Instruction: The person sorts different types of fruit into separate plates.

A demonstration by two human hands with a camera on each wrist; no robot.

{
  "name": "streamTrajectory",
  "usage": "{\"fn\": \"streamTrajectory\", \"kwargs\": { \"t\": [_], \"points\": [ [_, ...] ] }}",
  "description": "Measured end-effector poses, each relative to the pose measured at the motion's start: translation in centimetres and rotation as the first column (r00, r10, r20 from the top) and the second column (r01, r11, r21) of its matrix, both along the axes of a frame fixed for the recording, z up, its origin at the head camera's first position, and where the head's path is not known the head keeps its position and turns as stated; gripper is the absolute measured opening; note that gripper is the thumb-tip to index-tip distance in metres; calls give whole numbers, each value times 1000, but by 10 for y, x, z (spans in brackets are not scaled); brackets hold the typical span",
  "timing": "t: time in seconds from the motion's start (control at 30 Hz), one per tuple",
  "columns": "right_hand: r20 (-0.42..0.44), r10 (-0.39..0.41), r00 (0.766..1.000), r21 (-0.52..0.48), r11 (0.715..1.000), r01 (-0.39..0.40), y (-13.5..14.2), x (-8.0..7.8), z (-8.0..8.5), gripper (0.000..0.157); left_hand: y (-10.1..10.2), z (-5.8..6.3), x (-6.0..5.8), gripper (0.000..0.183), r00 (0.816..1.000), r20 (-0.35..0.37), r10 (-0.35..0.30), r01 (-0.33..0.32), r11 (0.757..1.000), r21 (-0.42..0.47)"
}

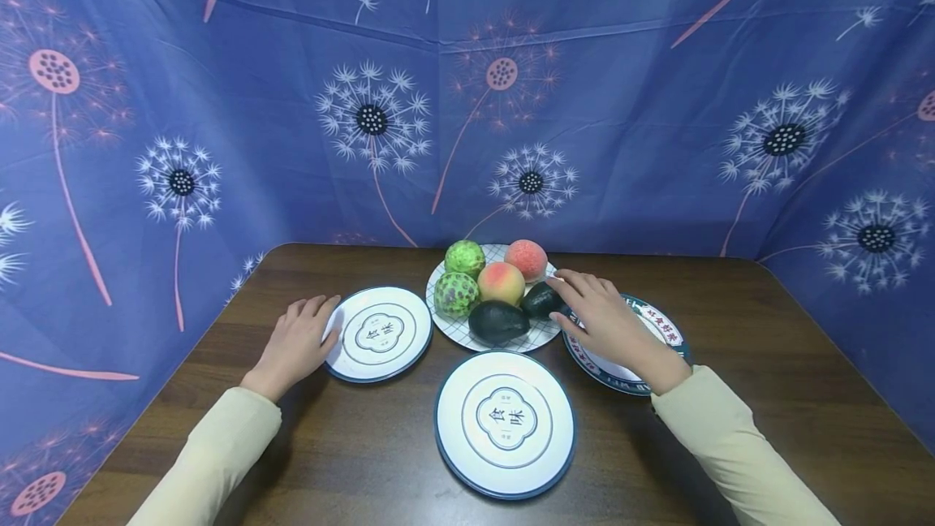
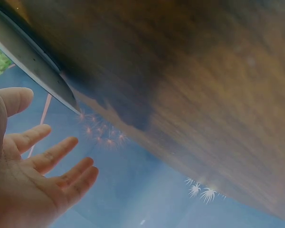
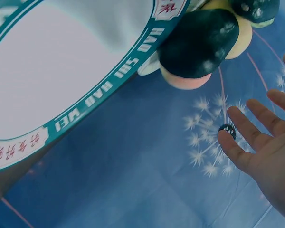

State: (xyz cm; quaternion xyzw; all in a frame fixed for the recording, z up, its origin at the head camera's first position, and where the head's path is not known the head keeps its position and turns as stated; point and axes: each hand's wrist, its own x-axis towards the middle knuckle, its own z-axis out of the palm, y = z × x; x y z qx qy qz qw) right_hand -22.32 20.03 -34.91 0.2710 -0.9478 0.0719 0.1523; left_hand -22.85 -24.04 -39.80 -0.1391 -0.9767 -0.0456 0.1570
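My left hand point(image 1: 295, 343) is at the left edge of a white plate with a dark blue rim point(image 1: 394, 355), its fingers spread; in the left wrist view the left palm point(image 2: 23, 190) holds nothing. My right hand point(image 1: 605, 321) reaches over a green-patterned plate point(image 1: 661, 323), with its fingertips close to a dark avocado point(image 1: 540, 300). Whether they touch it cannot be told. The right wrist view shows the right hand point(image 3: 270, 152) with loosely extended fingers and nothing in them. A second avocado point(image 1: 498, 321) lies beside the first on a white gridded plate point(image 1: 456, 333).
On the gridded plate also lie a yellow-pink peach point(image 1: 501, 283), a redder peach point(image 1: 527, 259) and two green bumpy fruits point(image 1: 457, 294). Another blue-rimmed white plate point(image 1: 504, 461) sits nearer on the brown wooden table point(image 1: 351, 453). A blue dandelion-print cloth point(image 1: 621, 144) hangs behind.
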Motion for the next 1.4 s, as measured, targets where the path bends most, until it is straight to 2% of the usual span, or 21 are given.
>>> {"fn": "streamTrajectory", "kwargs": {
  "t": [0.17,0.4,0.67,0.83,1.07,1.4],
  "points": [
    [-9,35,999,6,999,-35,-13,-1,-2,58,1,-2,-3,48,1000,-18,-9,9,1000,-18],
    [-59,105,993,18,994,-105,-27,-6,-9,54,0,-7,-7,49,1000,24,-7,8,999,-45],
    [-65,157,985,38,987,-155,-43,-10,-17,52,-4,-9,-8,49,999,36,-15,17,997,-72],
    [-44,169,985,47,985,-167,-51,-11,-19,54,-6,-11,-8,47,999,27,-25,28,995,-92],
    [-7,187,982,64,980,-187,-60,-14,-23,53,-7,-14,-9,47,998,57,-31,37,994,-107],
    [-37,197,980,112,975,-192,-66,-15,-29,55,-11,-17,-11,47,995,74,-63,71,992,-107]
  ]
}}
